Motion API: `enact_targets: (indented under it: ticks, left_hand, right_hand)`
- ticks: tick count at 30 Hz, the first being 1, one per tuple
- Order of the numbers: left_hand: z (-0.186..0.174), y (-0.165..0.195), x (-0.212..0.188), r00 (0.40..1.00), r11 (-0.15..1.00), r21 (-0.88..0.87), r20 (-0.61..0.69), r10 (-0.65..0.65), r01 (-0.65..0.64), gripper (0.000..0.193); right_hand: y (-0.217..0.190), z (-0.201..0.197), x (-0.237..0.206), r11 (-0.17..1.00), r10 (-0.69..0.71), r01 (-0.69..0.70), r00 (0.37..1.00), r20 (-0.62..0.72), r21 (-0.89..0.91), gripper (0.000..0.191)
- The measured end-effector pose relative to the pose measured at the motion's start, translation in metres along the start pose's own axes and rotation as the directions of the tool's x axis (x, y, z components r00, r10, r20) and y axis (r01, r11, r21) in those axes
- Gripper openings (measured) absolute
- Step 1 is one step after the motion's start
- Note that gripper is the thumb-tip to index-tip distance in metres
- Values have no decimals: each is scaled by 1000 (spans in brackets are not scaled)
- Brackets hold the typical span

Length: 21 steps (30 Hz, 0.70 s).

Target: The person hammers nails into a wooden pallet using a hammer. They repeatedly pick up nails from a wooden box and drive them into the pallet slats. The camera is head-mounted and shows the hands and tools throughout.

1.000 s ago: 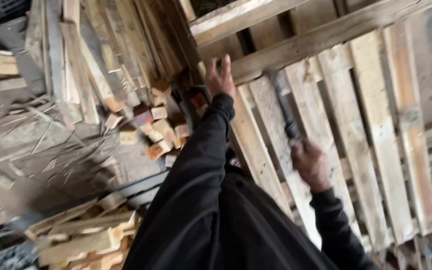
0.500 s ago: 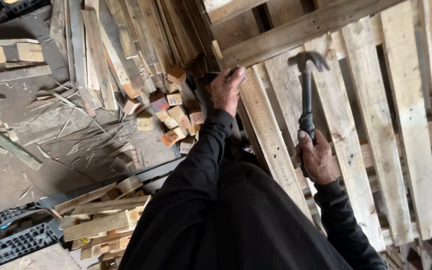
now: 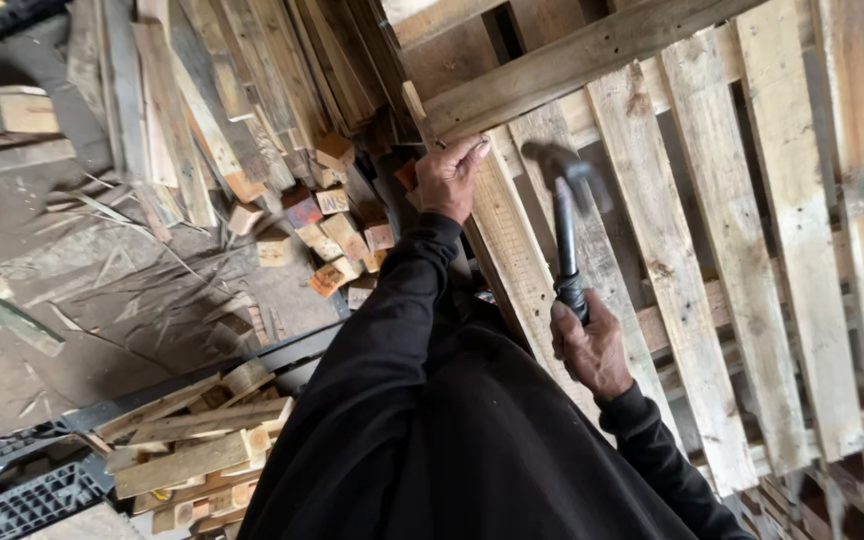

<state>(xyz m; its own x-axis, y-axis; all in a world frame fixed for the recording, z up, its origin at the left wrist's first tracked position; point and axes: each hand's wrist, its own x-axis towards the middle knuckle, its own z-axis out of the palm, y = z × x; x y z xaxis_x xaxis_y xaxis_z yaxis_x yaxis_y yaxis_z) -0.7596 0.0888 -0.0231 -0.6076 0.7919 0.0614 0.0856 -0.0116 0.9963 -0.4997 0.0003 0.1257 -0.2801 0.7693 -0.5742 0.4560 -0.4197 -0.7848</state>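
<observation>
My right hand (image 3: 589, 346) grips the black handle of a claw hammer (image 3: 562, 215), whose blurred head hangs over a slat of the wooden pallet (image 3: 712, 230). My left hand (image 3: 449, 177) rests on the pallet's near-left corner, its fingers pinched at the end of a long crosswise board (image 3: 572, 62). I cannot tell whether the fingers hold a nail. Both arms wear black sleeves.
Loose planks (image 3: 242, 90) lean in a stack at upper left, with several small wood blocks (image 3: 327, 235) heaped below them. Cut boards (image 3: 192, 440) lie in a pile at lower left beside black plastic pallets (image 3: 12, 490). Splinters litter the concrete floor (image 3: 102, 300).
The hammer has swung down from its raised position toward the pallet slat and its head now blurs. My left hand stays at the board's end.
</observation>
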Motion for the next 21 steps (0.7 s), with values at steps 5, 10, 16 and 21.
enact_targets:
  ticks: [5,10,16,21]
  left_hand:
    - [-6,5,-2,996,993,100,76,53,-60,17]
    - [-7,9,7,988,992,35,101,115,-119,15]
    - [3,24,-23,763,894,-142,-475,-438,424,36]
    - [34,47,-45,173,398,-390,-498,-850,830,50]
  right_hand:
    - [-22,0,20,915,-358,343,933,40,212,45]
    - [-39,-5,43,995,72,-65,993,91,-80,38]
    - [-98,-41,26,705,-671,642,741,-7,302,33]
    - [-72,-21,50,806,-587,574,805,82,144,35]
